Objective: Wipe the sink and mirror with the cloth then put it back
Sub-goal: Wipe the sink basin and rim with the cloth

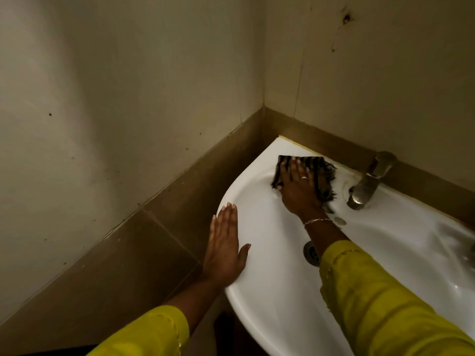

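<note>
Cloth (321, 176) lies pressed under right hand (298, 187) on sink (270, 278).

This is a bathroom or washroom. A white ceramic sink (270, 291) is fixed into the corner where two pale walls (128, 86) meet. It has a metal tap (370, 181) at its back edge and a round drain (311, 253) in the bowl. A band of brown tiles (154, 240) runs along the walls beside it.

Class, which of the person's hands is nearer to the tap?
Right. The right hand presses the cloth beside the tap; the left hand rests on the sink edge, farther away.
</note>
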### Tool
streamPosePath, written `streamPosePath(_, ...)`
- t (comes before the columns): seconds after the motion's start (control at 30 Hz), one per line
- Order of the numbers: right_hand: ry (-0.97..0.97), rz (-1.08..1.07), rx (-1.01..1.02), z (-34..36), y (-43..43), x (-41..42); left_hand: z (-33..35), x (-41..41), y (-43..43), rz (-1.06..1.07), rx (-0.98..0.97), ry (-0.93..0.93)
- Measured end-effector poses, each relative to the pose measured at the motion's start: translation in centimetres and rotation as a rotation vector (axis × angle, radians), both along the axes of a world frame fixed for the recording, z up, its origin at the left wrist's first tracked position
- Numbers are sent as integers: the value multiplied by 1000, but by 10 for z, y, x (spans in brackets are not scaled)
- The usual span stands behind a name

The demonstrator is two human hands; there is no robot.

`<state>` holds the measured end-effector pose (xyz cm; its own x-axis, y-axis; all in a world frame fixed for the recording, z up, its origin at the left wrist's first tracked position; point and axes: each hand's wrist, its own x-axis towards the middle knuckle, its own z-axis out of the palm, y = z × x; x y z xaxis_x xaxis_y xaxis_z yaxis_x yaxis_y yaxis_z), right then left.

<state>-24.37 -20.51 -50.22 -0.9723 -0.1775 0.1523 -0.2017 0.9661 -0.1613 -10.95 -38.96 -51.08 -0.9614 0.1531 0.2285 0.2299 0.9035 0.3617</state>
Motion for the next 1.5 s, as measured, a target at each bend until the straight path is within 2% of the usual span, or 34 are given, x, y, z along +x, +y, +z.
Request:
streamPosePath(0.13, -119, 44, -174, -3, -48, 13, -1, 1, -1, 0, 50, 3)
streamPosePath(0.23, -286, 101, -508, -2, -74, 25, -2, 0, 0, 13, 99, 6)
streamPosePath(0.33, -332, 165, -791, -4, -77, 29, -2, -2, -1, 22, 133, 24)
streamPosePath(0.57, -447, 313, -1153, -18, -86, 70, -3, -2, 1, 32, 172, -5)
streamPosePath(0.67, -409, 260, -1274, -24, -84, 83, -2, -1, 0, 21, 192, -14)
streamPosePath(0.73, -309, 148, -1208, -24, -89, 83, -1, -1, 0, 8, 204, -21)
streamPosePath(0.83, -183, -56, -944, -16, -104, 78, 1, 1, 0, -3, 226, -22)
streamPosePath(0.93, -378, -61, -740, -12, -109, 76, 3, 2, 0, -8, 233, -11)
streamPosePath(1.03, -531, -26, -697, -8, -114, 72, 1, 0, 0, -11, 251, -3)
streamPosePath(1.17, -573, 8, -611, -5, -116, 86, 1, 1, -1, -18, 259, 6)
streamPosePath(1.27, -570, 138, -506, -9, -107, 106, 5, 1, 0, -18, 244, 29)
streamPosePath(1.43, -679, 160, -551, -15, -95, 132, 6, 2, -1, -30, 267, 77)
streamPosePath(1.5, -704, 151, -636, -20, -92, 142, 6, 2, -2, -35, 269, 70)
